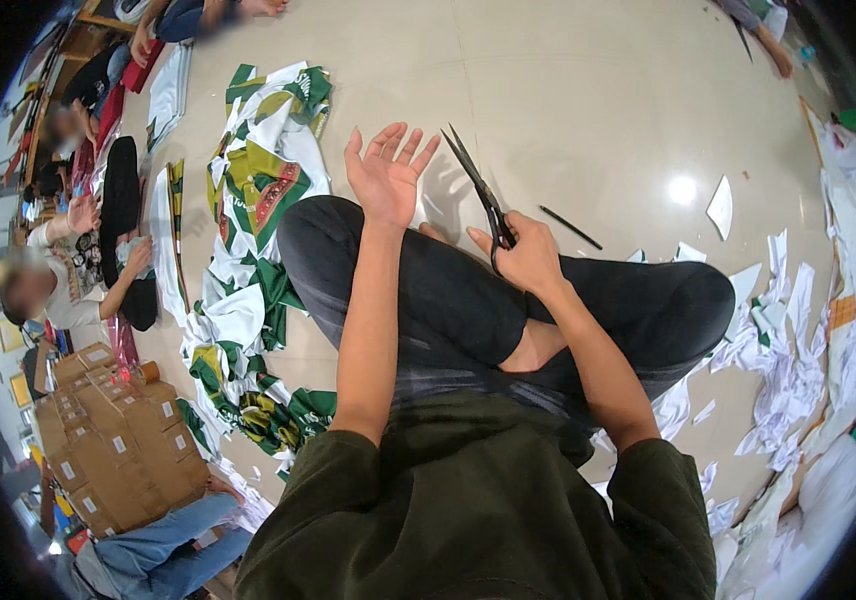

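Note:
My left hand [388, 180] is raised above my crossed legs, palm up, its fingers spread and nothing in it. In my right hand [530, 255] is a pair of black scissors [476, 180], its handle loops gripped and its blades pointing up and to the left, close together. A thin black pen-like stick [570, 227] lies on the floor just right of the scissors. Left of my left hand, a long heap of white, green and olive printed fabric [266, 190] stretches along the floor beside my knee.
White cloth scraps [783, 370] are strewn on the right, and a white offcut [720, 208] lies apart on the tiled floor [568, 80]. Cardboard boxes [123, 440] stand at lower left. Other people sit along the left side, one handling dark cloth [120, 210]; others show at the top edge.

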A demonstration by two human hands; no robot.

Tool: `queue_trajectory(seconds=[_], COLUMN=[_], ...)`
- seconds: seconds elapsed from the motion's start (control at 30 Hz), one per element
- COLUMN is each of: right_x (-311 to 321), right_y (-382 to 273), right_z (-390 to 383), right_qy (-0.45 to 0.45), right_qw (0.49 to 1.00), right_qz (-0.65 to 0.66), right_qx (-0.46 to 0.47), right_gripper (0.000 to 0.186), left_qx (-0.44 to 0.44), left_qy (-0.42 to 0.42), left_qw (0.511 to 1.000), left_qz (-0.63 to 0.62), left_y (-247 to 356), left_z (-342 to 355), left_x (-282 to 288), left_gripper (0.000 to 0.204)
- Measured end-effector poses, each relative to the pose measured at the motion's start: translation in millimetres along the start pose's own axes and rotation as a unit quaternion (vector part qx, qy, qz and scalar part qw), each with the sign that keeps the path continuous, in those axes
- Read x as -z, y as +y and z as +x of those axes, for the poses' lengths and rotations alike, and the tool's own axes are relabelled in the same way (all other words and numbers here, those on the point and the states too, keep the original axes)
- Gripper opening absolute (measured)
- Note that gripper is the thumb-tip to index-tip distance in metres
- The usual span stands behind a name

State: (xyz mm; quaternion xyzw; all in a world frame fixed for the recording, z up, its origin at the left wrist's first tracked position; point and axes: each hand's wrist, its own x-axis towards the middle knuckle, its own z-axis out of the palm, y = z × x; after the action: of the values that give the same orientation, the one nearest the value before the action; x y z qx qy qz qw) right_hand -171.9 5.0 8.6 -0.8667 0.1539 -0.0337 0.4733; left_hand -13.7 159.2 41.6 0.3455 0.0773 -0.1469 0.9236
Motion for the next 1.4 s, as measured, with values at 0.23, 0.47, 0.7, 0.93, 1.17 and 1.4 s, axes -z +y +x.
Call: queue_trajectory(seconds=[0.23,0.47,0.7,0.93,1.17,1.4], right_x=[2,-2,1,19,36,56], right_y=[-9,-1,-7,-30,-69,-94], right_z=[3,6,0,-19,-38,-60], right_qy=[-0.024,0.015,0.071,0.118,0.120,0.108], right_qw=[0.999,1.000,0.995,0.982,0.971,0.958], right_qz=[-0.019,-0.015,-0.038,-0.060,-0.038,0.005], right_qx=[-0.026,0.009,0.051,0.133,0.201,0.266], right_gripper=[0.048,0.051,0.051,0.045,0.044,0.044], left_qx=[0.024,0.027,0.010,-0.035,-0.158,-0.236], left_qy=[-0.046,-0.094,-0.105,-0.111,-0.192,-0.215], left_qw=[0.998,0.992,0.994,0.992,0.963,0.944], left_qz=[0.042,0.074,0.027,-0.051,-0.105,-0.083], left_y=[-3,-7,-5,11,16,28], left_z=[-1,-2,-26,-84,-130,-165], left_x=[4,-3,-18,-39,-61,-78], left_gripper=[0.065,0.069,0.073,0.074,0.072,0.071])
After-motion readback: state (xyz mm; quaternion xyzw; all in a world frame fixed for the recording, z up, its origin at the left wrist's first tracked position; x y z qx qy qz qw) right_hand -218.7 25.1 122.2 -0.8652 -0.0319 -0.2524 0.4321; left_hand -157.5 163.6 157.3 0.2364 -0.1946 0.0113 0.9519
